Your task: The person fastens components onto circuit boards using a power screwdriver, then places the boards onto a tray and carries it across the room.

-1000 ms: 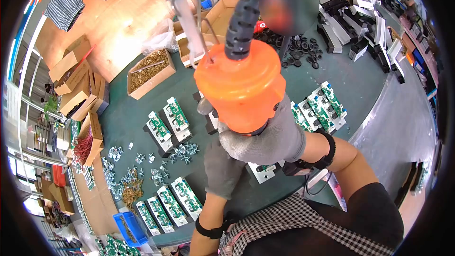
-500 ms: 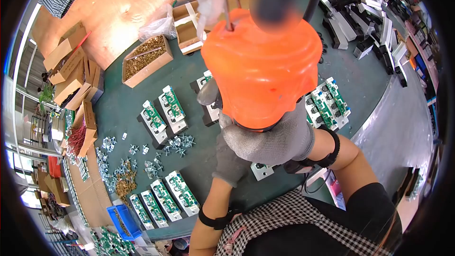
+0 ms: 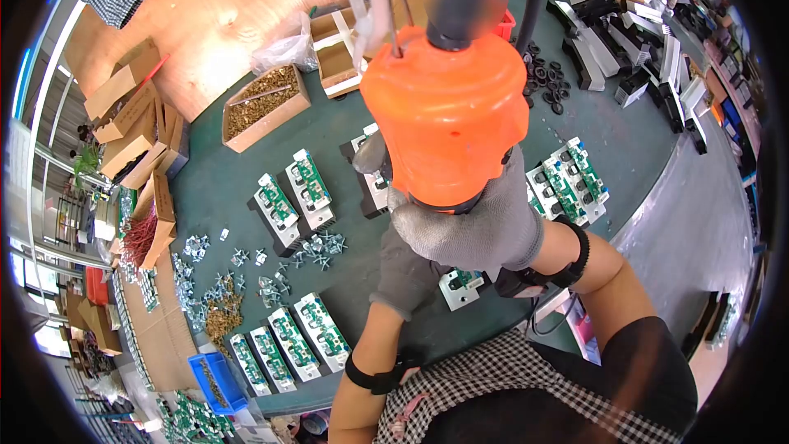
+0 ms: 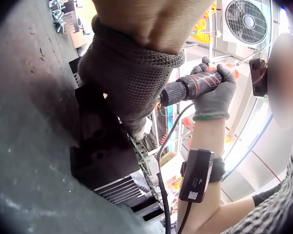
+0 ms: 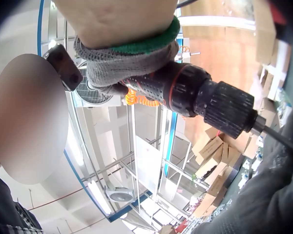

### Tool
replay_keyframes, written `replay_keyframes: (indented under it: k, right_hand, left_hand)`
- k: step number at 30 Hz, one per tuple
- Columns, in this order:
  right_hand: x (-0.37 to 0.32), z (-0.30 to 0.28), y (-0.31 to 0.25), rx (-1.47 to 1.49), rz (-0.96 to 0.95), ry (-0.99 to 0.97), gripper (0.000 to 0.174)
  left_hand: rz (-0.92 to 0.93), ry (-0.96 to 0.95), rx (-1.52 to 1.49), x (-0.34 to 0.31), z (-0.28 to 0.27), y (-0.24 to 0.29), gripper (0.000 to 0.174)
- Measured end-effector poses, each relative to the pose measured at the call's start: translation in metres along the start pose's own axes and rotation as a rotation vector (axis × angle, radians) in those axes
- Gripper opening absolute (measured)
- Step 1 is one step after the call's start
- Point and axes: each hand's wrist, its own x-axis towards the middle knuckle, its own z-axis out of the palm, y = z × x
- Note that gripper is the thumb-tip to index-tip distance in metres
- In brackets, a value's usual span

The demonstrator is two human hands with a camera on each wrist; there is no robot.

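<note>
My gloved right hand point(image 3: 477, 234) grips an upright power screwdriver with an orange top point(image 3: 448, 123). Its dark barrel point(image 4: 200, 87) passes through that hand in the left wrist view. In the right wrist view the bit point(image 5: 283, 140) extends from the ribbed chuck point(image 5: 229, 108) toward my left glove. Below it, my gloved left hand point(image 3: 407, 271) holds a black finned heat sink point(image 4: 105, 146) with a circuit board along one side. Its fingers bend over the board side, with the tips hidden. A white-plated board assembly point(image 3: 462, 288) shows just right of the left hand.
Several board assemblies stand in rows at left point(image 3: 288, 345) and right point(image 3: 567, 181). Loose metal clips point(image 3: 320, 248) lie between the left groups. A carton of brass-coloured parts point(image 3: 267, 107) and a blue bin point(image 3: 218, 382) sit farther left. Metal housings point(image 3: 633, 41) pile up at back right.
The screwdriver's orange top shifted right and looked larger half a second ago. Now it appears slightly smaller and back to the left. Both hands stay close together at the same spot.
</note>
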Motion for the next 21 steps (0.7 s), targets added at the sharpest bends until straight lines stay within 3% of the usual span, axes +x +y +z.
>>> replay_keyframes:
  k: [7,12,15,21]
  right_hand:
    - [-0.001,0.0,-0.002,0.051,0.045,-0.006,0.054]
    - [-0.003,0.001,-0.004,0.063,0.101,0.028,0.052]
    - [-0.004,0.0,-0.003,0.103,0.102,0.038,0.05]
    - [-0.001,0.002,-0.004,0.134,0.075,0.032,0.047]
  left_hand:
    - [0.098,-0.024,0.231,-0.002,0.003,-0.007,0.064]
    - [-0.258,0.072,0.035,-0.017,-0.007,0.039,0.088]
    - [-0.302,0.122,-0.056,-0.026,-0.009,0.065,0.097]
    - [-0.257,0.091,-0.045,-0.037,0.016,0.063,0.088]
